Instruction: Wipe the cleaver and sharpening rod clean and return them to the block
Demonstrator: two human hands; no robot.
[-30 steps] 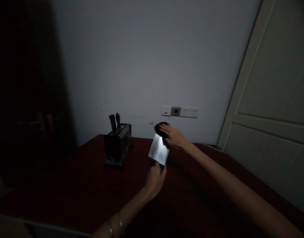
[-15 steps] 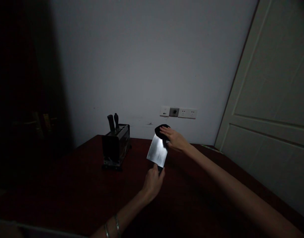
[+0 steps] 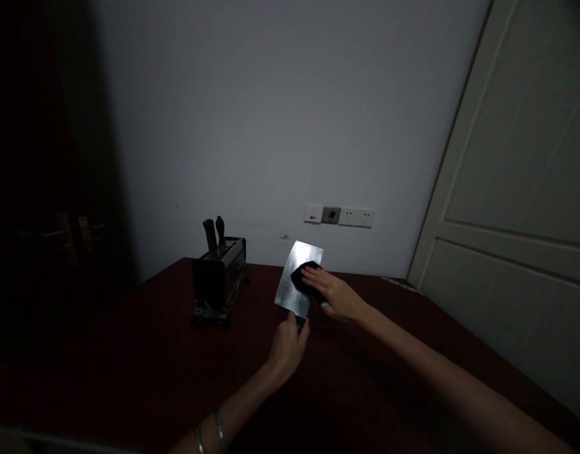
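Note:
My left hand (image 3: 286, 345) grips the dark handle of a broad steel cleaver (image 3: 292, 282), holding the blade up over the dark red table (image 3: 129, 359). Against the blade's flat face my right hand (image 3: 335, 293) presses a small black cloth (image 3: 302, 275), about halfway down the blade. The room is dim and the handle is mostly hidden in my fist.
A dark knife block (image 3: 218, 280) with two black handles sticking up stands on the table to the left of the cleaver. Behind is a pale wall with a strip of sockets (image 3: 340, 215). A white panelled door (image 3: 521, 189) fills the right side.
My right hand has slid the black cloth from the blade's top edge down onto its face, toward me. The cleaver has tilted slightly more upright.

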